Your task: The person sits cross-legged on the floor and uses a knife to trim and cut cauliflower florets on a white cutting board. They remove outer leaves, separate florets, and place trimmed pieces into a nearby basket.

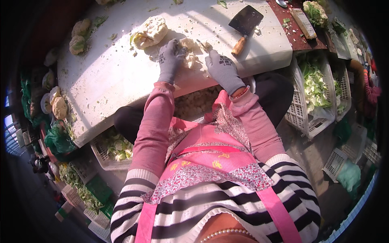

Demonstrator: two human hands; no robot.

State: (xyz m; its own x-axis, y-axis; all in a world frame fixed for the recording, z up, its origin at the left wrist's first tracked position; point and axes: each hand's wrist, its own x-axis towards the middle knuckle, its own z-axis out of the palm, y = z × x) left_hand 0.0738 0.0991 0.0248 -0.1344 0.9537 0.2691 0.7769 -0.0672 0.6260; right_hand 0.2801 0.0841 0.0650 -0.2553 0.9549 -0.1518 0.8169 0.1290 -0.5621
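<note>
Both my hands wear grey work gloves over the white tabletop (121, 82). My left hand (170, 57) grips a cut piece of cauliflower (191, 59) from its left side. In my right hand (222, 67) is a small knife (201, 45), its blade pointing up and to the left, close to the cauliflower piece; the handle is mostly hidden by my fingers. A larger cauliflower head (152, 30) lies just beyond my left hand. To the right of my right hand rests a cleaver (245, 21) with a wooden handle (239, 45).
Cauliflower heads (77, 44) sit at the table's left end. White crates (317, 127) of leaves stand at the right, another leaf crate (109, 152) under the left side. Florets (197, 103) fill a container below the table edge. Another person's striped sleeve (370, 88) shows far right.
</note>
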